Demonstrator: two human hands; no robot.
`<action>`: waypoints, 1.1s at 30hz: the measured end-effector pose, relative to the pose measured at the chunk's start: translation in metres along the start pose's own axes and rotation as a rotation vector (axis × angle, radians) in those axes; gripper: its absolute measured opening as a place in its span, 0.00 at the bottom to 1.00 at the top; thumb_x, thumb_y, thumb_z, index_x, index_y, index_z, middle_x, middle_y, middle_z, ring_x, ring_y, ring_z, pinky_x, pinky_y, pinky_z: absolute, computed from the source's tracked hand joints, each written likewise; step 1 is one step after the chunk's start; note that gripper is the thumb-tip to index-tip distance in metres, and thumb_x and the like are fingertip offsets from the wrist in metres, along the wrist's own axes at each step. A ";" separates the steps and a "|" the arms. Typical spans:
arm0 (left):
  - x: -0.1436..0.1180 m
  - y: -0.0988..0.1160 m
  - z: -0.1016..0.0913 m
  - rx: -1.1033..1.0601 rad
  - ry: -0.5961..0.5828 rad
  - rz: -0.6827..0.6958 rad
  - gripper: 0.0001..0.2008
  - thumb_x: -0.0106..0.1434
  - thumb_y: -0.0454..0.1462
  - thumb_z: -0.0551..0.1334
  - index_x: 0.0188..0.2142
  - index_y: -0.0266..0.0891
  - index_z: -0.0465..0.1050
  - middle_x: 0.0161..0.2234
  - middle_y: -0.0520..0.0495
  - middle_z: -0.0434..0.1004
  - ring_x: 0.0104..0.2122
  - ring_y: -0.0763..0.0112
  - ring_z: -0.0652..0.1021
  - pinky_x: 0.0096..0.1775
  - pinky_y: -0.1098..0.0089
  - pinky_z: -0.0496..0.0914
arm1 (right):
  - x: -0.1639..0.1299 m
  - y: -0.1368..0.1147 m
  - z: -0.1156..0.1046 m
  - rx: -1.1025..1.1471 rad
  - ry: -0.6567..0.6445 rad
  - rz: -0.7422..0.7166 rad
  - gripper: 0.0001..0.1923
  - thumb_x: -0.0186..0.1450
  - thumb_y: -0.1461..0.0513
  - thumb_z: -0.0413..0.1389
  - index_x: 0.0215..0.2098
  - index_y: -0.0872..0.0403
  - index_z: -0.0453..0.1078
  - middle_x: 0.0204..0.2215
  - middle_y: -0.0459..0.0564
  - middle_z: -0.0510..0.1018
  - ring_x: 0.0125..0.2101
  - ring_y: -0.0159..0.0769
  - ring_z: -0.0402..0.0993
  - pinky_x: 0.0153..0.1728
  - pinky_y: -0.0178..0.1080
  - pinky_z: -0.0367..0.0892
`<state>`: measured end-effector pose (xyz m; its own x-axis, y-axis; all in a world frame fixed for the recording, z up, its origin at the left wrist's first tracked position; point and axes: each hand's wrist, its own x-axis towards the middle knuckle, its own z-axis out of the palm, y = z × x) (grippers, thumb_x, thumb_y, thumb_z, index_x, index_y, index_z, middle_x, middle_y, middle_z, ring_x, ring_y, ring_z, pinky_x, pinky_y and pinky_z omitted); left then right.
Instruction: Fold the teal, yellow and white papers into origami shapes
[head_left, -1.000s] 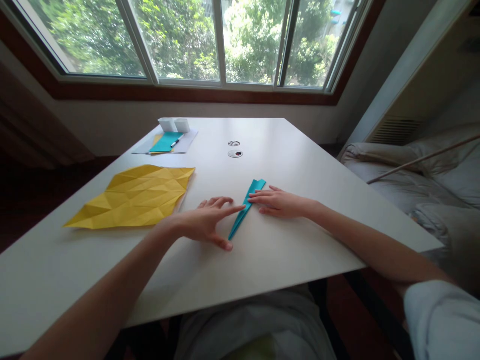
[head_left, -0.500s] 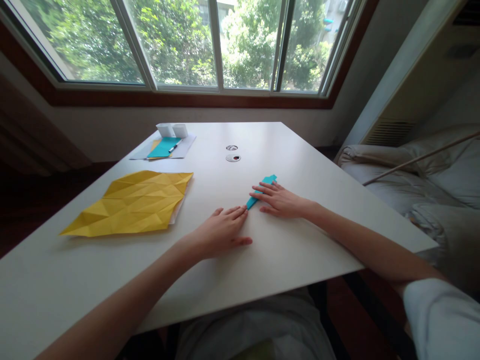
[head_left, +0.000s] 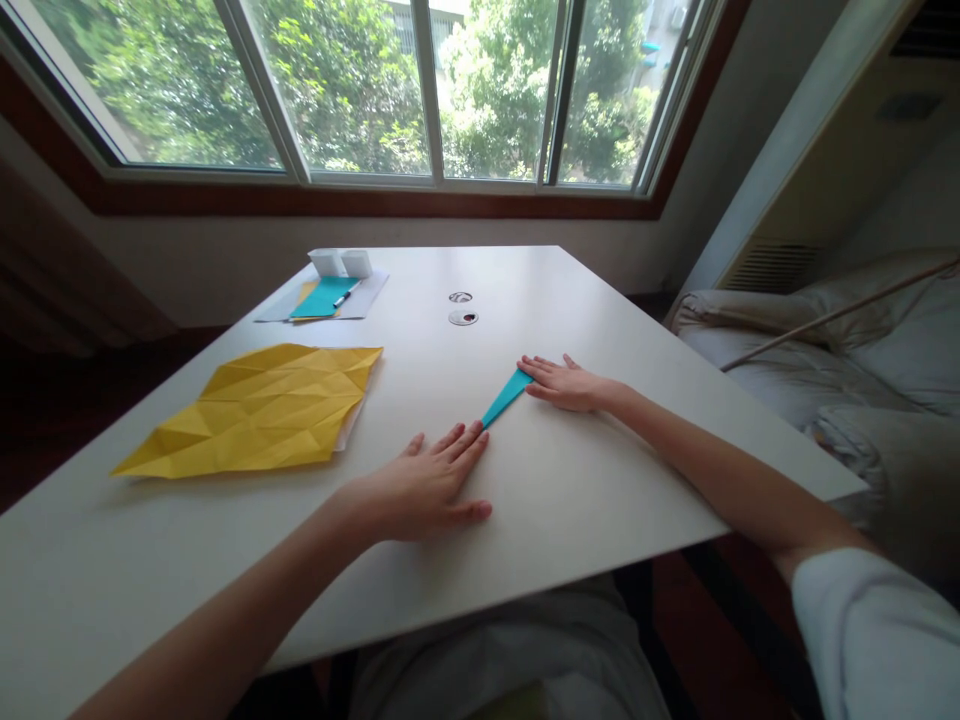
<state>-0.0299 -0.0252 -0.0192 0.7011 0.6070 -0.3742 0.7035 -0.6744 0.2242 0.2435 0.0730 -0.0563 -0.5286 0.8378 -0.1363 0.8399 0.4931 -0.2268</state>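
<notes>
1. Here we see a narrow folded teal paper point(head_left: 507, 396) lying flat on the white table point(head_left: 600, 480), between our two hands.
2. Our left hand point(head_left: 431, 485) lies flat, fingers spread, fingertips at the paper's near tip; our right hand point(head_left: 564, 382) presses flat on its far end. Neither grip is closed around anything.
3. To the left lies a creased yellow sheet point(head_left: 259, 410); farther back sit papers with a pen point(head_left: 330, 298) and two white boxes point(head_left: 342, 263). Nothing blocks the hands.
4. No writing is legible.
5. A wide window point(head_left: 420, 90) shows green trees; a bed point(head_left: 847, 350) stands on the right.
</notes>
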 end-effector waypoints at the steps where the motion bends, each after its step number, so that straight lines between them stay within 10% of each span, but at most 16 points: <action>1: -0.003 0.004 -0.002 0.000 -0.005 -0.008 0.40 0.61 0.58 0.45 0.64 0.39 0.37 0.64 0.36 0.33 0.63 0.51 0.44 0.56 0.44 0.46 | 0.001 0.002 0.000 0.002 0.002 0.004 0.34 0.65 0.44 0.32 0.65 0.47 0.37 0.65 0.49 0.41 0.63 0.44 0.37 0.58 0.59 0.30; 12: -0.022 0.011 -0.013 -0.016 -0.044 0.020 0.46 0.53 0.56 0.58 0.62 0.30 0.48 0.63 0.32 0.41 0.61 0.53 0.51 0.57 0.60 0.55 | 0.001 0.022 0.003 -0.023 0.035 0.037 0.35 0.65 0.42 0.33 0.65 0.48 0.37 0.65 0.50 0.41 0.63 0.46 0.37 0.58 0.61 0.31; 17: -0.017 -0.002 -0.019 0.002 0.162 0.049 0.32 0.59 0.55 0.53 0.59 0.44 0.56 0.55 0.42 0.65 0.51 0.57 0.69 0.49 0.64 0.63 | 0.000 0.023 0.002 -0.012 0.018 0.039 0.37 0.64 0.42 0.33 0.65 0.49 0.36 0.65 0.50 0.40 0.63 0.47 0.36 0.57 0.62 0.31; 21: 0.001 -0.016 -0.019 0.075 0.395 -0.015 0.32 0.63 0.55 0.47 0.60 0.40 0.53 0.51 0.39 0.67 0.49 0.57 0.70 0.47 0.64 0.63 | 0.000 0.023 0.001 0.001 0.011 0.048 0.37 0.64 0.42 0.33 0.65 0.48 0.36 0.65 0.48 0.39 0.63 0.47 0.35 0.58 0.61 0.31; 33: 0.011 -0.027 -0.008 0.148 0.268 0.065 0.27 0.64 0.50 0.49 0.60 0.44 0.54 0.50 0.40 0.66 0.47 0.58 0.69 0.45 0.64 0.64 | 0.000 0.020 0.000 -0.016 -0.014 0.072 0.38 0.63 0.41 0.32 0.66 0.48 0.34 0.65 0.46 0.38 0.63 0.47 0.34 0.58 0.60 0.33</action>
<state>-0.0408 0.0031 -0.0219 0.7633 0.6368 -0.1086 0.6457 -0.7571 0.0991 0.2602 0.0829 -0.0612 -0.4682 0.8680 -0.1656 0.8777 0.4351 -0.2008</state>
